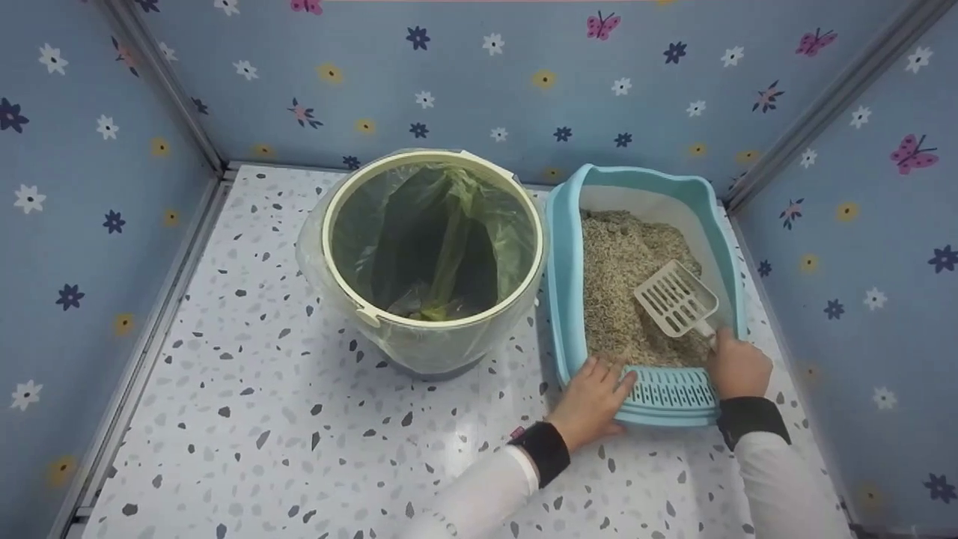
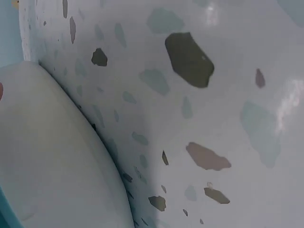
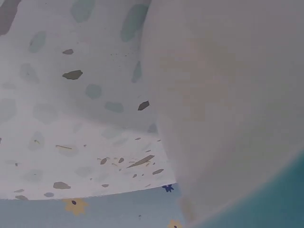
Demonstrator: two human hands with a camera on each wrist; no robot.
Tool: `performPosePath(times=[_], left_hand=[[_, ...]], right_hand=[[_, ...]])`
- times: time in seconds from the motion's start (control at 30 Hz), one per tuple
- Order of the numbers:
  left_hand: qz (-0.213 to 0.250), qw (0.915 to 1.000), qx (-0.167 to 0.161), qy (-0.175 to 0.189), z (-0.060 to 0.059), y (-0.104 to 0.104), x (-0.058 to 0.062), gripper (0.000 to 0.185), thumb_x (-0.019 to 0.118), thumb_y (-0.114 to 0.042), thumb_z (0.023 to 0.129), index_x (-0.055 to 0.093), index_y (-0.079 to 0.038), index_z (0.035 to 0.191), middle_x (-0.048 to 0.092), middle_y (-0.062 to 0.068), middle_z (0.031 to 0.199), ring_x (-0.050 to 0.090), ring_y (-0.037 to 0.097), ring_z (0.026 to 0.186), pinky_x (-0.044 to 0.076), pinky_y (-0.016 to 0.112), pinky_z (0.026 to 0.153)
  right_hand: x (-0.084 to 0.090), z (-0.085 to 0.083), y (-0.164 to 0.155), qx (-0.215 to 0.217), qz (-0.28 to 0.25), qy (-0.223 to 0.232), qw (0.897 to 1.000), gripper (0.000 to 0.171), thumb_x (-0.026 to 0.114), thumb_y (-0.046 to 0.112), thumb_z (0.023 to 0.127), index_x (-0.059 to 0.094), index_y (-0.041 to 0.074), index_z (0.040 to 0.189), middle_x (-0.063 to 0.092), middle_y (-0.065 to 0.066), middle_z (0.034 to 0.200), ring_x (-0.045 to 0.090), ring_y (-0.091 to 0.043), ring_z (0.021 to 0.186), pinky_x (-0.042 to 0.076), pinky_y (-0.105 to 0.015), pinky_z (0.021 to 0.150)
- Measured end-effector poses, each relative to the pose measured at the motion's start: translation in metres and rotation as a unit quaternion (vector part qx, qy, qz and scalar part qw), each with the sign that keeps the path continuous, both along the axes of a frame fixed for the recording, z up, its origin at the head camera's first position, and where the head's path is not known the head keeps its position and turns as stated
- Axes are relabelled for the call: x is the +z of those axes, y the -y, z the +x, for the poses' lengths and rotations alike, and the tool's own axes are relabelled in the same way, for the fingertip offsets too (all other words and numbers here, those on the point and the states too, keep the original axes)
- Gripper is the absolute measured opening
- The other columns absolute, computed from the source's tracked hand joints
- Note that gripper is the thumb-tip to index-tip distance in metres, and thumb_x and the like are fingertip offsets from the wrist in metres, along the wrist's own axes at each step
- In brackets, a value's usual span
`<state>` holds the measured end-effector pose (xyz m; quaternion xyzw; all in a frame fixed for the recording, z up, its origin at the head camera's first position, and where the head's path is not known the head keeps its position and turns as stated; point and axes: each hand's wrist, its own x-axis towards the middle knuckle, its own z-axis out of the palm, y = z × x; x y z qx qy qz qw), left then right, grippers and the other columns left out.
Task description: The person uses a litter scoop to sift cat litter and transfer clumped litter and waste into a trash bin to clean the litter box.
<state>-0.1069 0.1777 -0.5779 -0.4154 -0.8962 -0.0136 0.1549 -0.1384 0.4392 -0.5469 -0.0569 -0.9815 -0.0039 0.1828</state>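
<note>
Gripping the thin handle of the white slotted scoop (image 1: 677, 299) with the right hand (image 1: 739, 367), fingers curling round it at the near right corner of the tray. Resting the left hand (image 1: 591, 400) on the ribbed front lip of the blue litter tray (image 1: 563, 299), fingers lying fairly straight and spread over the edge, pressing rather than clasping. Sitting with its head tilted up on the grey-brown litter (image 1: 617, 277), just right of middle, the scoop being well inside the tray walls. Looking light and stiff, probably thin moulded plastic, so likely flexing a little under a full load and best being held far back on the handle, as now, keeping the slots free. Looking loose and granular, the litter, likely sliding and sifting readily through the slots. Standing just beside the tray to the left, a cream-rimmed bin (image 1: 430, 254) lined with a green bag, on the speckled terrazzo-pattern floor (image 1: 247, 404). Showing only blurred floor and pale curved surfaces in both wrist views, adding nothing about the fingers. Showing no brand, label or readable writing anywhere; only printed flowers and butterflies on the blue walls (image 1: 75, 224).
</note>
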Motion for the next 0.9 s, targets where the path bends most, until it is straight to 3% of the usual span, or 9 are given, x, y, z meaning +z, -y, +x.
performPosePath(times=[0.13,0.23,0.47,0.63,0.9], left_hand=[[0.027,0.9982,-0.014,-0.051,-0.003,-0.002,-0.006,0.065,0.062,-0.050,0.084,0.046,-0.016,0.137,0.049,0.009,0.138,0.052,0.024,0.121,0.036,0.040,0.107],[0.042,0.9965,-0.033,-0.065,-0.007,0.000,-0.009,0.061,0.062,-0.045,0.085,0.048,-0.015,0.136,0.051,0.010,0.137,0.052,0.024,0.121,0.036,0.041,0.106],[0.036,0.9955,-0.050,-0.072,-0.010,0.004,-0.012,0.070,0.060,-0.058,0.081,0.049,-0.014,0.135,0.055,0.009,0.132,0.053,0.024,0.118,0.038,0.041,0.104],[0.036,0.9962,-0.052,-0.060,-0.010,0.006,-0.009,0.066,0.059,-0.054,0.084,0.048,-0.015,0.136,0.051,0.010,0.136,0.052,0.024,0.120,0.037,0.041,0.105],[0.059,0.9936,-0.074,-0.062,-0.016,0.017,-0.013,0.059,0.066,-0.044,0.082,0.051,-0.018,0.132,0.057,0.006,0.129,0.055,0.021,0.114,0.042,0.037,0.099]], right_hand=[[0.000,0.001,0.000,-0.012,0.002,0.000,1.000,0.017,0.065,-0.004,0.071,0.054,-0.004,0.085,0.050,-0.021,0.048,0.042,-0.032,0.036,0.029,-0.046,0.034],[0.000,0.001,0.000,-0.020,-0.001,0.006,1.000,0.016,0.063,-0.005,0.072,0.056,-0.004,0.086,0.049,-0.020,0.047,0.042,-0.031,0.036,0.029,-0.046,0.034],[-0.001,-0.001,0.001,-0.029,-0.012,0.033,0.999,0.016,0.060,-0.002,0.076,0.059,-0.005,0.092,0.050,-0.019,0.048,0.042,-0.030,0.037,0.029,-0.044,0.034],[-0.001,-0.001,0.002,-0.034,-0.010,0.040,0.999,0.018,0.061,0.000,0.077,0.060,-0.005,0.094,0.049,-0.018,0.048,0.042,-0.030,0.037,0.028,-0.043,0.034],[-0.001,0.006,0.012,-0.050,-0.015,0.056,0.997,0.018,0.064,0.006,0.081,0.059,-0.006,0.093,0.055,-0.022,0.053,0.049,-0.035,0.042,0.036,-0.049,0.039]])
